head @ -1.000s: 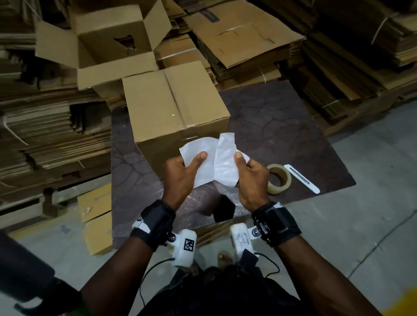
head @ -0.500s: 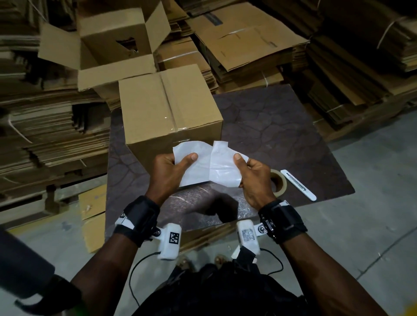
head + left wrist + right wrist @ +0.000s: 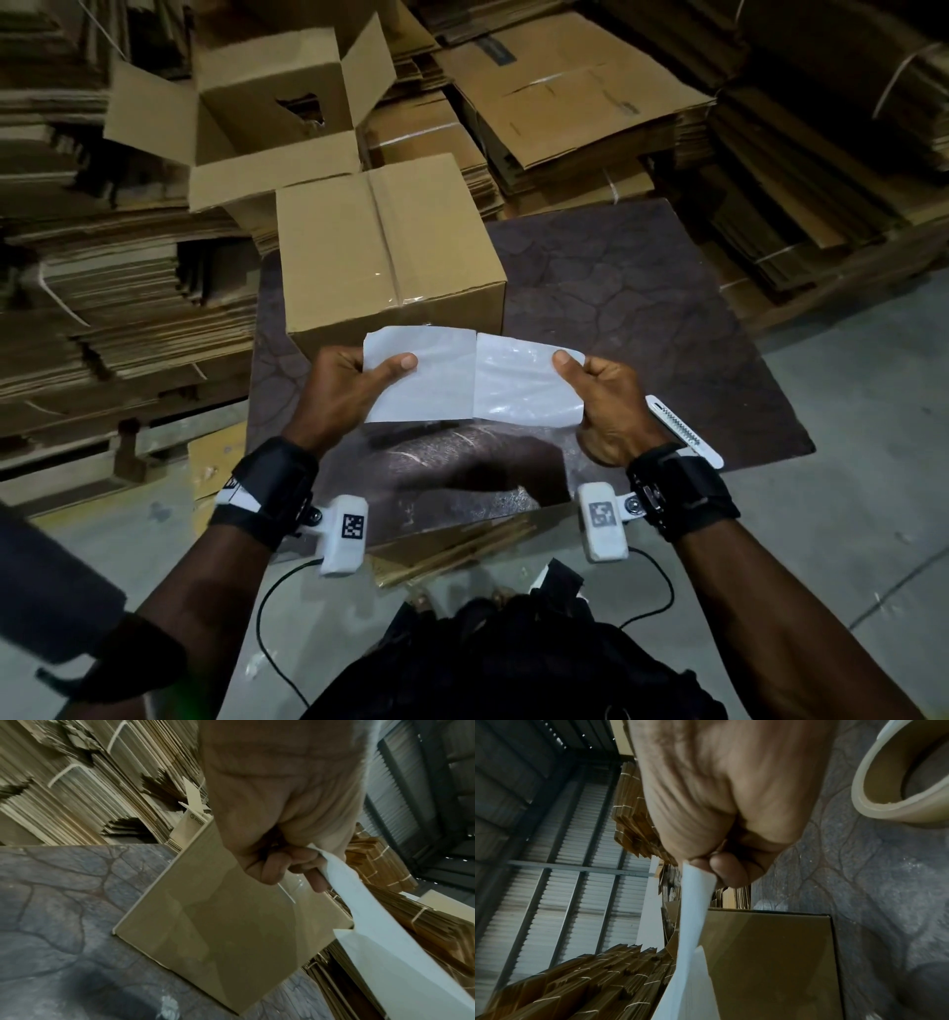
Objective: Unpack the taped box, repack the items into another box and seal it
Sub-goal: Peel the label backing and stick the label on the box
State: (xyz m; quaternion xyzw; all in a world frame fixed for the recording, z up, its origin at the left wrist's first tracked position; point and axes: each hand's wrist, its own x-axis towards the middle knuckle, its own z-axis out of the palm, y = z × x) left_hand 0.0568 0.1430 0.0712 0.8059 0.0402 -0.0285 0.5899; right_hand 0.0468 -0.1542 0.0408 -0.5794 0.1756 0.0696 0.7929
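Note:
A taped brown box (image 3: 382,257) stands shut on the dark mat (image 3: 616,288), with clear tape along its top seam. Just in front of it my two hands stretch a white label sheet (image 3: 472,377) out flat. My left hand (image 3: 344,390) pinches its left end, thumb on top. My right hand (image 3: 606,395) pinches the right, glossier end. The left wrist view shows the sheet (image 3: 380,923) running from my fingers (image 3: 295,870) across the box (image 3: 226,923). In the right wrist view the sheet (image 3: 695,902) hangs edge-on beside the box (image 3: 770,963).
An open empty box (image 3: 277,113) sits behind the taped one on stacked flat cardboard (image 3: 102,308). A white box cutter (image 3: 683,429) lies on the mat by my right wrist. The tape roll (image 3: 906,770) shows only in the right wrist view. Cardboard stacks (image 3: 590,103) ring the mat.
The sheet was folded and bunched between my hands; now my hands have moved apart and pulled it out flat and wide. The taped box has not moved.

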